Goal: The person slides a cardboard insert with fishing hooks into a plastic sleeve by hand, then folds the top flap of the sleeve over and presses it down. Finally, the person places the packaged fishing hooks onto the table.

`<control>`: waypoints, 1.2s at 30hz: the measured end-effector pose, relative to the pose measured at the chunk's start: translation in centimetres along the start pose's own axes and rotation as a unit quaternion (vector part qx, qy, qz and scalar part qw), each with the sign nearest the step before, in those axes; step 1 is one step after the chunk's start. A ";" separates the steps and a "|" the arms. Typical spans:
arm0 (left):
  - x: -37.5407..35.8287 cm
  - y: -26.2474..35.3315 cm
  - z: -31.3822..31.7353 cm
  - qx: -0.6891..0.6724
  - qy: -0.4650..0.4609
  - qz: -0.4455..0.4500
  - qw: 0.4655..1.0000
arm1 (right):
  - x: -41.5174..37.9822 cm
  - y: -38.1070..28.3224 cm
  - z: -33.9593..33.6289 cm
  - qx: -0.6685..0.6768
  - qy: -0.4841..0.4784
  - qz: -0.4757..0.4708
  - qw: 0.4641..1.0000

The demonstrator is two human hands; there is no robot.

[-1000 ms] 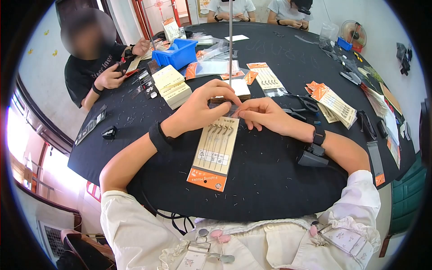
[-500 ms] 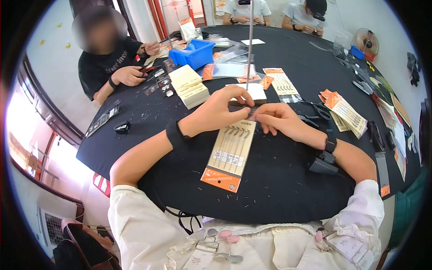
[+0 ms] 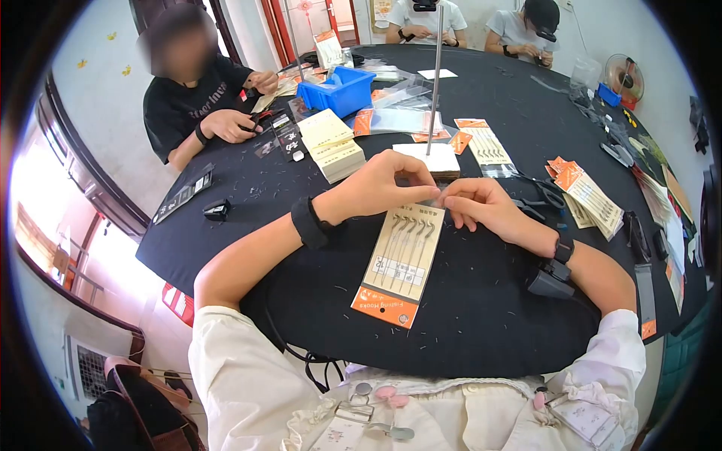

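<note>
Pinching the top edge of the hook card (image 3: 401,254), we are keeping left hand (image 3: 380,188) and right hand (image 3: 481,207) fingertips narrowed there as before; only our viewpoint has shifted.

Hook cards under the hands: 1, card (image 3: 402,259) flat on the bench (image 3: 466,316).
Hooks on that card: 5, in one row (image 3: 410,225).
Own hands on the card's top edge: 2, left (image 3: 380,188), right (image 3: 474,204).
Wrist bands: 2, one per wrist, left (image 3: 308,223), right (image 3: 562,248).
Blue bins: 1 (image 3: 335,89).
Upright rods on white base: 1 (image 3: 434,71).
Scissors: 1 pair (image 3: 543,197).
Small fans: 1 (image 3: 623,74).
Other people at the bench: 3; one at left (image 3: 199,98), two at far side (image 3: 470,22).
</note>
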State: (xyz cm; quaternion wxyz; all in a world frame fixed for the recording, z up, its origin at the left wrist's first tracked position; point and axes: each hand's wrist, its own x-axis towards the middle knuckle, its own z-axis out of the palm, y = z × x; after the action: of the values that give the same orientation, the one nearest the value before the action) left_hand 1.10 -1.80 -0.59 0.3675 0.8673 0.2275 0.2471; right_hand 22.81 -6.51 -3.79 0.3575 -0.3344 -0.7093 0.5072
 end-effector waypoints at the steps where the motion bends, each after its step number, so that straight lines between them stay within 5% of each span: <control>1: 0.0 0.1 -0.1 -0.001 -0.001 0.001 1.000 | 0.0 -0.1 -0.1 -0.006 -0.010 0.004 1.000; 18: 0.1 -0.5 0.2 -0.045 -0.032 -0.019 0.998 | 0.0 0.5 -0.3 0.053 0.028 0.000 0.998; 23: 0.1 -0.2 0.0 -0.041 -0.020 -0.093 0.995 | 0.1 0.6 -0.5 0.071 0.038 -0.003 0.997; 31: 0.1 0.1 0.1 -0.034 -0.040 -0.020 0.998 | 0.1 0.9 -0.5 0.035 0.001 -0.019 0.999; 36: 0.2 -0.5 0.1 -0.078 -0.011 -0.035 0.996 | 0.0 0.8 -0.3 0.086 0.074 0.003 0.994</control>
State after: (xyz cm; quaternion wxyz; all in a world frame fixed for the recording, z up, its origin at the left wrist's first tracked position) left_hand 1.23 -1.41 -1.01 0.4452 0.8301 0.2338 0.2411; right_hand 23.12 -6.18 -4.47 0.4347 -0.3409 -0.6342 0.5410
